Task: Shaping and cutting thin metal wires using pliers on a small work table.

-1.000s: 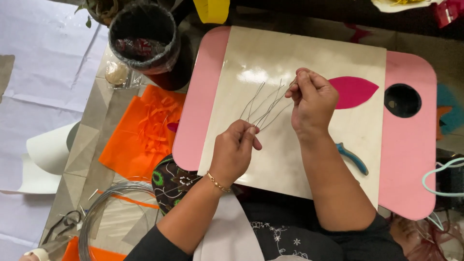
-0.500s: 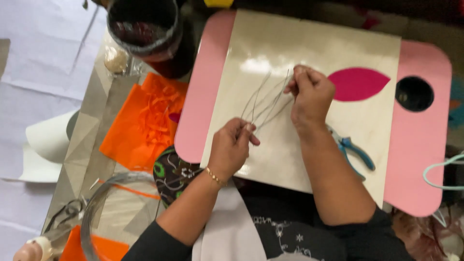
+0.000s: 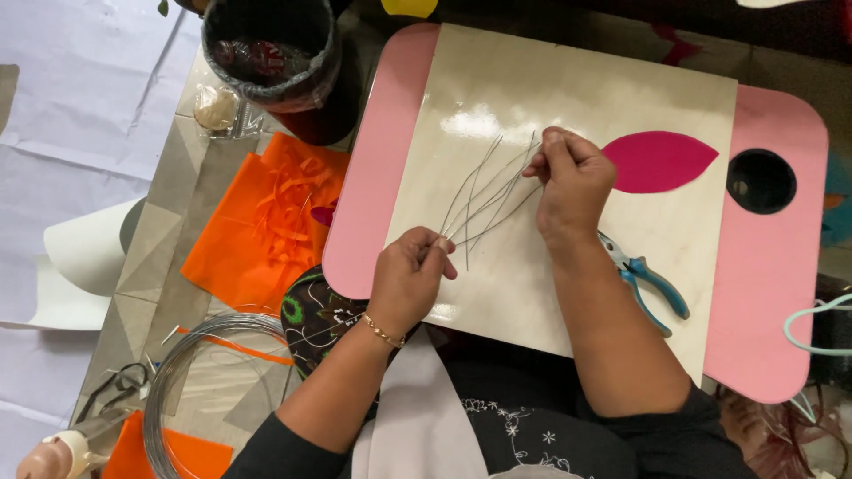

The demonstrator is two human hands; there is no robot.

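Wires (image 3: 484, 200) unmoved between both hands (image 3: 568, 177).

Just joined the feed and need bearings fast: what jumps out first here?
Both hands meet over a pink-edged lap tray: the left hand and right hand each pinch an end of a bundle of thin wires. A magenta leaf shape lies by the right hand, blue-handled pliers beside the forearm, orange paper left of the tray.

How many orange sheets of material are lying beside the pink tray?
2: one large orange sheet left of the pink tray; another orange sheet at the bottom left, partly hidden by the wire coil.
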